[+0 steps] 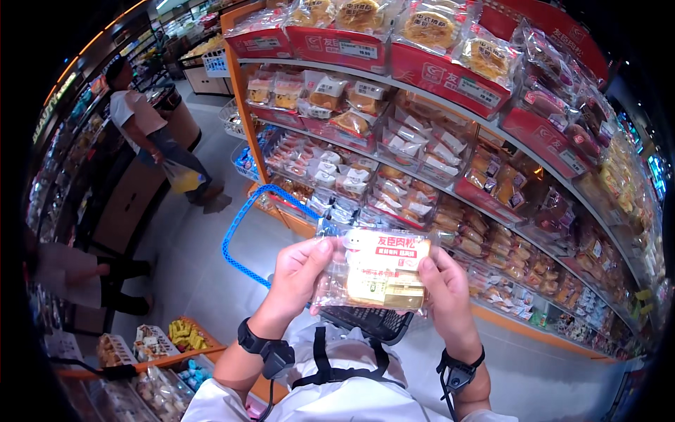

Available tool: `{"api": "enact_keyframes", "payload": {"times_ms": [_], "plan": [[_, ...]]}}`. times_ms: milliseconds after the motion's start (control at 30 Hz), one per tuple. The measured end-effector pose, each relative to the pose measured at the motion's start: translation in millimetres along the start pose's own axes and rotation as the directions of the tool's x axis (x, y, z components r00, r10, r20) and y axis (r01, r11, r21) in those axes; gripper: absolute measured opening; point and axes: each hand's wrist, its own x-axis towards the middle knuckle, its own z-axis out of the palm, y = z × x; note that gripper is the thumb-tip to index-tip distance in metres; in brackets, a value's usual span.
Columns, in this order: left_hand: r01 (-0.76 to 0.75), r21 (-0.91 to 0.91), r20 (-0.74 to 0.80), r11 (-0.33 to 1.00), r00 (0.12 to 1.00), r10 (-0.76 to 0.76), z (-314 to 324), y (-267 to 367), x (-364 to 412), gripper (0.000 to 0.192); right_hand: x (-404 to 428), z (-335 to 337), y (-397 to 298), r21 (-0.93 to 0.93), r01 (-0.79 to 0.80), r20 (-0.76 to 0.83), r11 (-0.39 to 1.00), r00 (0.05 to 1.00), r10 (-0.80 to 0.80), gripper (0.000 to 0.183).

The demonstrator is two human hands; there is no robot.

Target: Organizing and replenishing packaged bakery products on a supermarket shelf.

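Note:
Between both hands is a clear plastic packet of bread [387, 269], its printed front turned up towards me. My left hand [306, 269] pinches the packet's left end, thumb on top. The right end is gripped by my right hand [445, 282], its thumb pressed on the front edge. Below the packet, a black shopping basket [377, 322] shows in part in front of my body. A blue mesh-patterned handle [228, 245] loops out to the left; whether it joins the basket is hidden behind my left hand and the packet.
Tiered shelves [422, 179] of packaged bread and cakes curve ahead and to the right. A low display with snack bins [153, 343] stands at lower left. In the aisle a person [142, 121] carries a plastic bag [182, 176]; another person [74, 274] stands nearer, at left.

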Motion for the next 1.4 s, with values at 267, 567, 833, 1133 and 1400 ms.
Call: {"api": "enact_keyframes", "payload": {"times_ms": [267,567,833,1133,1400], "plan": [[-0.367,0.440,-0.007,0.819,0.911,0.412,-10,-24,26,0.080,35,20,31,-0.178,0.189,-0.246,0.966,0.942,-0.229,0.034],[0.260,-0.536,0.389,0.803,0.920,-0.038,-15,-46,68,0.062,39,29,43,-0.718,0.405,0.163,0.567,0.889,-0.428,0.034],[0.405,-0.542,0.524,0.737,0.848,-0.080,16,-72,97,0.069,33,-30,32,-0.363,0.099,-0.526,0.926,0.799,-0.292,0.041],[0.024,-0.033,0.478,0.999,0.878,-0.005,75,-94,177,0.038,41,-136,-1,-0.281,0.035,-0.403,0.959,0.903,-0.151,0.035],[-0.371,0.684,0.354,0.628,0.922,0.158,201,-116,310,0.050,124,-320,-39,-0.517,0.036,-0.366,0.856,0.894,-0.258,0.032]]}}
